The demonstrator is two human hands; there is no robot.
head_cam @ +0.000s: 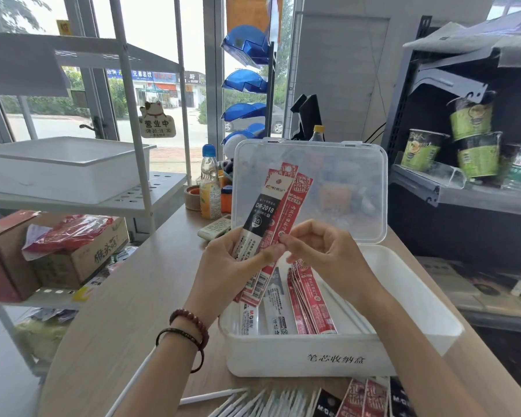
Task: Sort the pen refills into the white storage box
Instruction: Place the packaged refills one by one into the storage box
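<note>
Left grip [229, 266] closed round refill packs [271, 206], right grip [322, 254] pinched on one edge, over white box [313, 353]

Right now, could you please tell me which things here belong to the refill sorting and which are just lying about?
Job: left hand, right hand, held refill packs, white storage box, packs in box, loose refills.
Lying about: drink bottle, tape roll, noodle cups, white tray, cardboard box.

Wooden desk [127, 311], white rack [160, 191] at 9 o'clock, daylit glass door [151, 31] at 11 o'clock, dark metal shelving [403, 94] at 3 o'clock.
</note>
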